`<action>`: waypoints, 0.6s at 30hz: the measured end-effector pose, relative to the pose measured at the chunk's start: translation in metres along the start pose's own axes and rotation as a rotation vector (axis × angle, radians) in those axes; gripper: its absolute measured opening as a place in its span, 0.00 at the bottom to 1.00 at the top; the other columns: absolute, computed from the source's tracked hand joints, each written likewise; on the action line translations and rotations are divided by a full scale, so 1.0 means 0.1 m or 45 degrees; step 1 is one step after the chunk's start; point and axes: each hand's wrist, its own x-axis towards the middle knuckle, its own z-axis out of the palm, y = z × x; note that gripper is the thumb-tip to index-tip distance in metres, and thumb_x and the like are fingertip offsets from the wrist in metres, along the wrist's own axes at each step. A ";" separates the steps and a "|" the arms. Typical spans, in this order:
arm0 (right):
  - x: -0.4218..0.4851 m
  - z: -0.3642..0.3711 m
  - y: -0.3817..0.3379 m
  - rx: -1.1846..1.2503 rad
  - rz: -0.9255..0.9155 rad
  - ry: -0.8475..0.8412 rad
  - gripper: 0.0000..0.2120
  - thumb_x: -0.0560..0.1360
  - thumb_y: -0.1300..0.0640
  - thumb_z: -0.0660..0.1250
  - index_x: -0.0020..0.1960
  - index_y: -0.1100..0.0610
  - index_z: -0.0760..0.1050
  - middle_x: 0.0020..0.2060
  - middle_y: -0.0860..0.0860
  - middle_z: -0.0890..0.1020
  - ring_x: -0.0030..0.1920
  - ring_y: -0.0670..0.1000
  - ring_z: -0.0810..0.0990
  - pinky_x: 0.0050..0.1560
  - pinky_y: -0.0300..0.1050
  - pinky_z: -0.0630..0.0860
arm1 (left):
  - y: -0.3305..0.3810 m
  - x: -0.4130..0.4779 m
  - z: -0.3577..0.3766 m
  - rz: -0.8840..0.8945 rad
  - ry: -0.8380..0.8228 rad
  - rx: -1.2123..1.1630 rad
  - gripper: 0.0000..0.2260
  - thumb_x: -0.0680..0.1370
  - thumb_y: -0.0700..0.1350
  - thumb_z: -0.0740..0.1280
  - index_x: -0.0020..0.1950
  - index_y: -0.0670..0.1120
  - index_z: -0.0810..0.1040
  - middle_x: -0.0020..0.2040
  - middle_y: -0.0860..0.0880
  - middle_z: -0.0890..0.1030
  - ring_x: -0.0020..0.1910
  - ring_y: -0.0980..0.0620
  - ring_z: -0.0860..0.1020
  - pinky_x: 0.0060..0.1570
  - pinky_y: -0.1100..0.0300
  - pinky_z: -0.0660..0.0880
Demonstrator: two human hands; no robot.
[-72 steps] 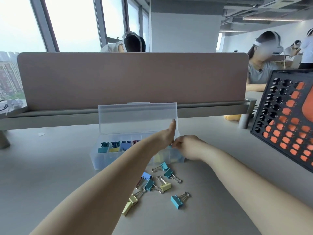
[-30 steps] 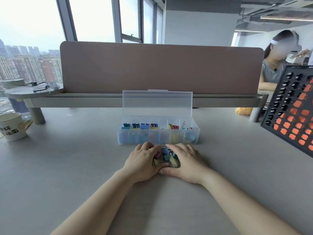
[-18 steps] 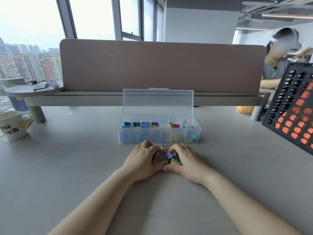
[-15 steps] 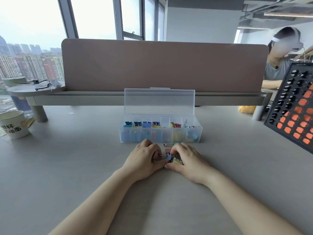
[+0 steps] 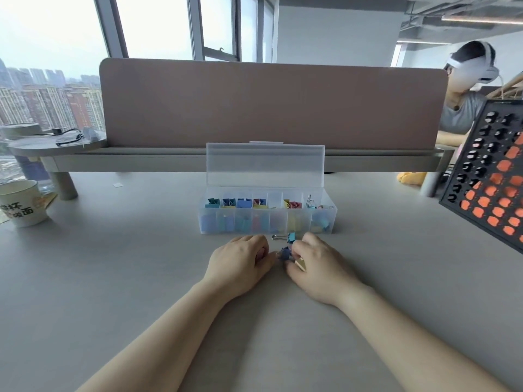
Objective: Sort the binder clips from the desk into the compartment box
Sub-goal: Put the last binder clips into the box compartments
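Curled hands gather binder clips on the desk, just before the compartment box.
The left hand and right hand curl round them; a loose teal clip points its handles left; the box lies left-right.

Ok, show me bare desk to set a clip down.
Bare desk lies between the cup and the box, and between the box and the black panel. Crowded: the strip before the box, where the left hand, the right hand and the clips sit.
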 end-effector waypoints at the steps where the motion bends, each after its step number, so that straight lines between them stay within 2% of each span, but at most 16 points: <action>1: 0.00 0.00 -0.01 -0.025 -0.019 0.018 0.10 0.75 0.50 0.61 0.40 0.52 0.63 0.42 0.48 0.67 0.42 0.52 0.67 0.39 0.44 0.62 | 0.01 0.00 0.00 -0.004 -0.001 -0.016 0.12 0.77 0.59 0.58 0.42 0.52 0.68 0.40 0.56 0.74 0.42 0.52 0.73 0.37 0.60 0.65; 4: -0.03 -0.03 -0.05 -0.118 -0.048 0.105 0.08 0.75 0.50 0.59 0.43 0.53 0.64 0.41 0.48 0.72 0.41 0.53 0.69 0.38 0.45 0.63 | 0.02 0.00 -0.01 -0.029 -0.006 -0.119 0.12 0.78 0.57 0.58 0.42 0.51 0.68 0.40 0.55 0.75 0.40 0.51 0.72 0.37 0.59 0.66; 7: -0.06 -0.03 -0.07 -0.135 -0.080 0.192 0.08 0.75 0.50 0.60 0.48 0.54 0.67 0.39 0.52 0.80 0.40 0.59 0.76 0.35 0.46 0.64 | 0.03 0.00 -0.02 -0.070 0.109 -0.154 0.11 0.78 0.56 0.59 0.41 0.51 0.68 0.38 0.56 0.74 0.40 0.51 0.72 0.35 0.59 0.66; 11: -0.04 0.02 -0.01 -0.095 -0.125 0.269 0.08 0.77 0.51 0.62 0.46 0.56 0.69 0.33 0.56 0.80 0.34 0.62 0.77 0.31 0.45 0.63 | 0.09 -0.01 -0.03 -0.074 0.224 -0.184 0.11 0.78 0.55 0.60 0.39 0.52 0.66 0.35 0.56 0.70 0.37 0.54 0.68 0.34 0.59 0.64; 15: 0.00 0.00 0.03 0.200 0.045 0.320 0.11 0.78 0.48 0.60 0.41 0.52 0.68 0.32 0.51 0.81 0.32 0.56 0.78 0.32 0.47 0.72 | 0.13 0.02 -0.05 -0.200 0.227 -0.322 0.12 0.79 0.55 0.59 0.39 0.50 0.67 0.31 0.55 0.68 0.31 0.54 0.67 0.32 0.59 0.63; 18: 0.06 -0.06 0.03 0.573 0.180 0.488 0.14 0.78 0.52 0.62 0.35 0.53 0.67 0.24 0.45 0.73 0.26 0.44 0.74 0.30 0.43 0.69 | 0.17 0.05 -0.12 -0.405 0.274 -0.777 0.15 0.79 0.54 0.59 0.37 0.46 0.69 0.29 0.54 0.69 0.30 0.54 0.67 0.35 0.58 0.64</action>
